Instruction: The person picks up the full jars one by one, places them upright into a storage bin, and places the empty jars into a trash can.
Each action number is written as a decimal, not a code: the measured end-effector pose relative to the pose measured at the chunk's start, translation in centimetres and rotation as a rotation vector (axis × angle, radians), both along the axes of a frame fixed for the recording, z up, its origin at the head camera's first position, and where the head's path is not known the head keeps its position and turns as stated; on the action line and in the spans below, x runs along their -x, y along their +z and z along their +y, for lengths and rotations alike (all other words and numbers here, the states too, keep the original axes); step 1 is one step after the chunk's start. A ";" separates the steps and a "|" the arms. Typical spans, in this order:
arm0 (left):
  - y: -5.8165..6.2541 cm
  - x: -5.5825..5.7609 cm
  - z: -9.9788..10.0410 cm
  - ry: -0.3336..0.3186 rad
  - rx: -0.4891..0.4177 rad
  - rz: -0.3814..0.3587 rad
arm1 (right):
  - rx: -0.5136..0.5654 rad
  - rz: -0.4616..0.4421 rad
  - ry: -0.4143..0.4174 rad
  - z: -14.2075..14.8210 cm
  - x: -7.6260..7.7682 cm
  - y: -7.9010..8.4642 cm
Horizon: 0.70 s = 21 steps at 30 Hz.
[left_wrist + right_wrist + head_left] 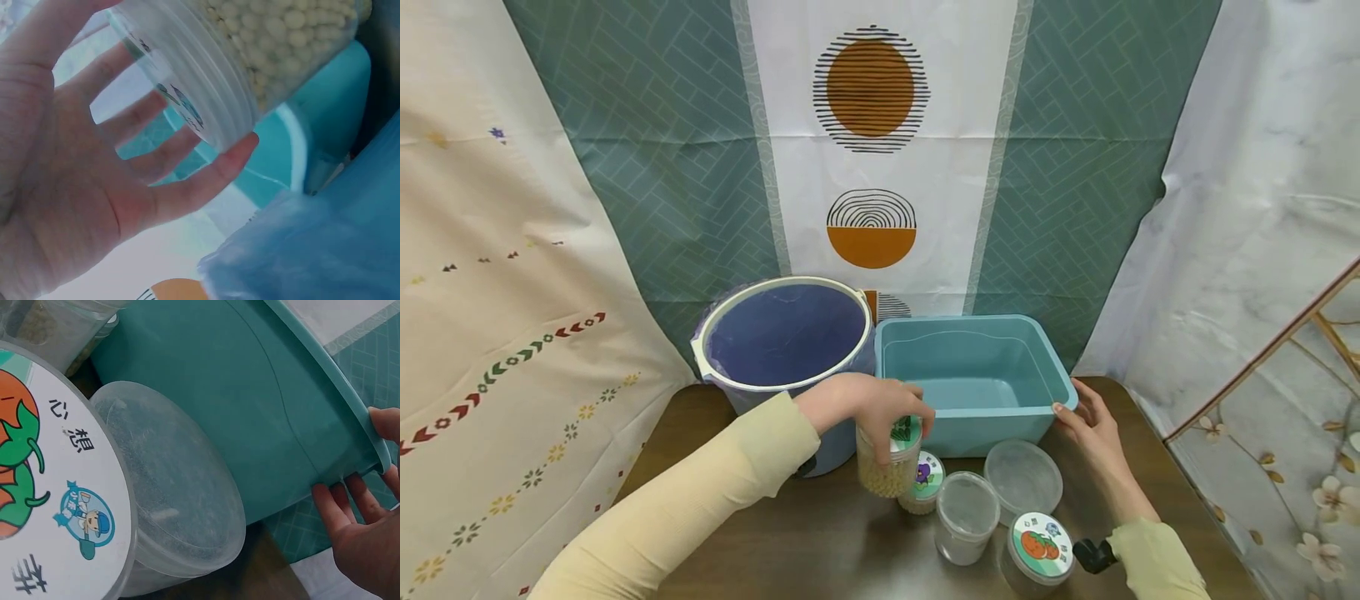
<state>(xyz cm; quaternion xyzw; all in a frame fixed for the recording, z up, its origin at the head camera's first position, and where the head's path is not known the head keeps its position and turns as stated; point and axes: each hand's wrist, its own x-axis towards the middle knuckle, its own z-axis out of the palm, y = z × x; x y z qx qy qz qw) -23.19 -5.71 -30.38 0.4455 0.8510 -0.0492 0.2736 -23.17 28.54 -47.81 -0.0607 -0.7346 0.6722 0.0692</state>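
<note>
Black characters "心" and "想" on the white fruit-pictured lid (pixel 69 472), its other lettering unclear

lidded clear jar (pixel 905 463) | pale beads (pixel 880 481) inside | near upright turquoise bin (pixel 992 432)

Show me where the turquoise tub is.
In the head view, the turquoise tub sits just right of the blue bucket and behind the wide clear container, its near right corner gripped by the right hand.

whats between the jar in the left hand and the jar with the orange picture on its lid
In the head view, a small purple-picture jar, then a clear-topped jar, stand between the held jar and the orange-picture jar.
</note>
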 end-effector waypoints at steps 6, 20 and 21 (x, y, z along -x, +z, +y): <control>1.9 1.6 1.3 -0.054 0.023 -0.034 | -0.001 0.003 0.003 0.0 0.0 -0.1; 3.9 6.0 3.9 -0.014 -0.008 0.062 | -0.002 0.010 0.002 0.0 -0.1 -0.4; 4.0 6.4 4.1 -0.008 -0.014 0.066 | 0.000 0.009 0.001 0.0 0.0 -0.3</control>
